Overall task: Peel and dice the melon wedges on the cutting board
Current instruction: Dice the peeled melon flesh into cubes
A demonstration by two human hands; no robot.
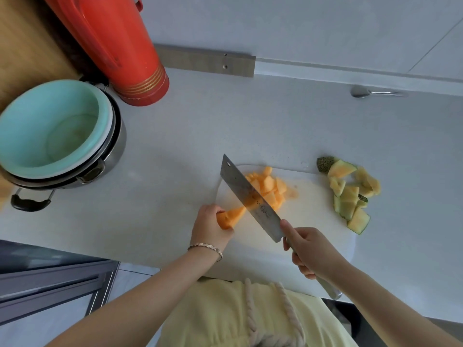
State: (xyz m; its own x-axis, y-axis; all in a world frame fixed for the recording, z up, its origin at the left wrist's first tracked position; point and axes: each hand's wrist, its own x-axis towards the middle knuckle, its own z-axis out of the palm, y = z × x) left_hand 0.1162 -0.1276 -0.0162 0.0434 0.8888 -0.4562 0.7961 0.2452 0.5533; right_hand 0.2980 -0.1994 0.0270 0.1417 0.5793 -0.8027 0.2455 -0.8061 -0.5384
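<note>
My left hand (210, 226) grips the peeled orange melon wedge (229, 217) at the left end of the white cutting board (313, 206), centre frame. The cleaver (250, 199) in my right hand (310, 251) tilts across it. Diced cubes (269, 187) heap just beyond, and green-skinned peels (350, 194) pile at the board's right edge.

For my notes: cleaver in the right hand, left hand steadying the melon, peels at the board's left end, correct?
No: the head view shows the peels at the right end of the board. Right hand on cleaver, left hand on melon: correct.

Home kitchen, pale countertop (275, 116), stacked pot (107, 156), red thermos (112, 46)
</note>
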